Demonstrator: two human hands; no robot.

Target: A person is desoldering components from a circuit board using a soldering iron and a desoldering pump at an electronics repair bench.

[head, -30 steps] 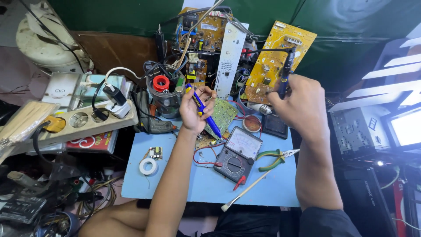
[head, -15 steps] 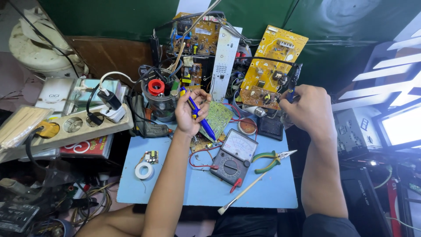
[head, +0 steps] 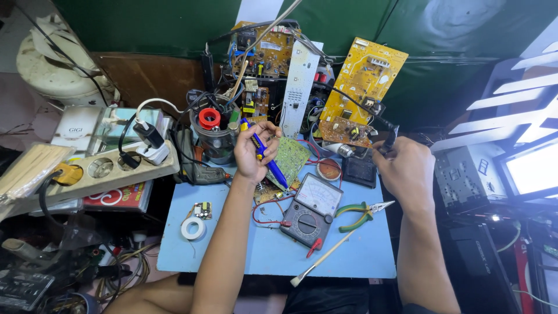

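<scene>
My left hand (head: 254, 152) grips a blue and yellow tool (head: 268, 159) like a pen, its tip down beside a green circuit board (head: 292, 156) on the blue table (head: 244, 250). My right hand (head: 402, 168) is closed around a black soldering iron (head: 388, 138) at the table's right edge, a black cable trailing up from it. An analog multimeter (head: 309, 210) with red leads lies between my forearms.
Green-handled pliers (head: 356, 214) and a thin brush (head: 321, 260) lie near the multimeter. A tape roll (head: 192, 228) sits front left. Yellow circuit boards (head: 364, 81) lean at the back. A clear jar of parts (head: 213, 135) and a power strip (head: 104, 168) stand left.
My right hand has drawn down and right from the leaning yellow boards to the table's right edge with the soldering iron. The left hand has hardly moved.
</scene>
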